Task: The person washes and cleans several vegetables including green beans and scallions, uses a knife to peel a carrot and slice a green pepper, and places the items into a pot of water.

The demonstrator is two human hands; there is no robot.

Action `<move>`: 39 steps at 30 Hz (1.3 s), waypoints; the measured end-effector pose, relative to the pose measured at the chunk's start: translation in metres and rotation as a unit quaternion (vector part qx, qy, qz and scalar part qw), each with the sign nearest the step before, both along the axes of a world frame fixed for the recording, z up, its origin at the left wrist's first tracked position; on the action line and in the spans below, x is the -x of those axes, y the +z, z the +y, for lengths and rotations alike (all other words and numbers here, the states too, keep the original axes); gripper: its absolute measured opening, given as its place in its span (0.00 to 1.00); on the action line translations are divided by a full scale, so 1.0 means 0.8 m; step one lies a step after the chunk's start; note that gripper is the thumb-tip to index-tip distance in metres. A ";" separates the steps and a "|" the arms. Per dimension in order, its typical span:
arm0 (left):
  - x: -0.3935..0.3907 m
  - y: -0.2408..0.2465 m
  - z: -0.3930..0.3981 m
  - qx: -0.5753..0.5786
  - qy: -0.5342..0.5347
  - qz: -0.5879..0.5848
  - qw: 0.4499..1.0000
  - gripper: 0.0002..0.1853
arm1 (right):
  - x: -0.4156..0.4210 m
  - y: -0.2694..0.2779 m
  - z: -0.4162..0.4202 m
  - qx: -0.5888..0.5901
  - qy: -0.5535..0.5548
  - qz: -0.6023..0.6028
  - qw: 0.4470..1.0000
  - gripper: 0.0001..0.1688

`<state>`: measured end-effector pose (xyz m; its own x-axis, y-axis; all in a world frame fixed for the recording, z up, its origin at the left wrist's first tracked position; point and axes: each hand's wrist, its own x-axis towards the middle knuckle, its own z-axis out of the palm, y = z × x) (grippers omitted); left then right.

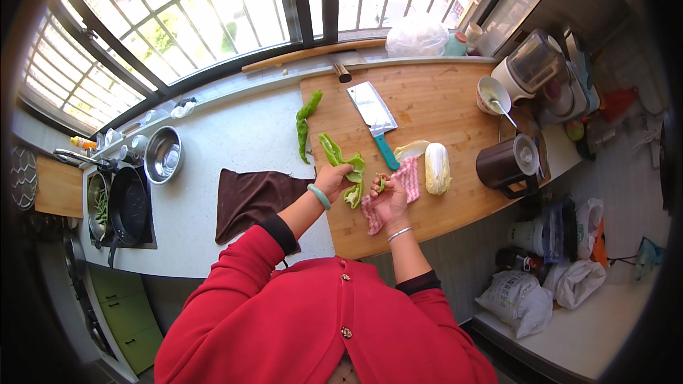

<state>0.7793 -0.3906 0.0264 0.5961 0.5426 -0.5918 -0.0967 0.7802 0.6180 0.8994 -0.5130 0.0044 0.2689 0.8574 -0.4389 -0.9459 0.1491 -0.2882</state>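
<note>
My left hand [333, 182], with a jade-coloured bangle at the wrist, grips a split green pepper [332, 150] whose pale inside shows. Just below it is another hollow pepper piece [353, 196]; whether it is joined to the held one I cannot tell. In the curled fingers of my right hand [390, 201] is a small green pepper piece [381, 185]. Both hands are over a large wooden board [453, 93]. A whole long green pepper [306, 122] lies by the board's left edge. Beyond my hands rests a cleaver [372, 109] with a teal handle.
A napa cabbage [437, 168] and a red-and-white cloth [408, 175] lie right of the cleaver. Further right stand a bowl with a spoon [491, 95] and a brown jug [496, 162]. Leftward are a brown cloth [248, 200], a steel bowl [163, 154] and a frying pan [129, 205].
</note>
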 end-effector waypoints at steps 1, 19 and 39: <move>-0.002 0.002 0.011 -0.020 -0.016 0.006 1.000 0.13 | -0.004 -0.001 -0.003 0.018 0.004 -0.008 1.000 0.04; 0.010 -0.070 -0.012 -0.238 -0.302 0.251 0.888 0.21 | 0.019 -0.033 -0.008 0.245 0.246 -0.550 0.760 0.12; 0.063 -0.019 -0.053 -0.261 0.123 0.219 0.932 0.14 | 0.076 0.044 0.024 0.084 0.222 -0.811 0.534 0.12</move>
<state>0.7285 -0.4331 0.0111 0.1791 0.9134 -0.3655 0.1180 0.3489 0.9297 0.8388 -0.4934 0.0395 0.1978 0.9801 -0.0179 0.6380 -0.1426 -0.7567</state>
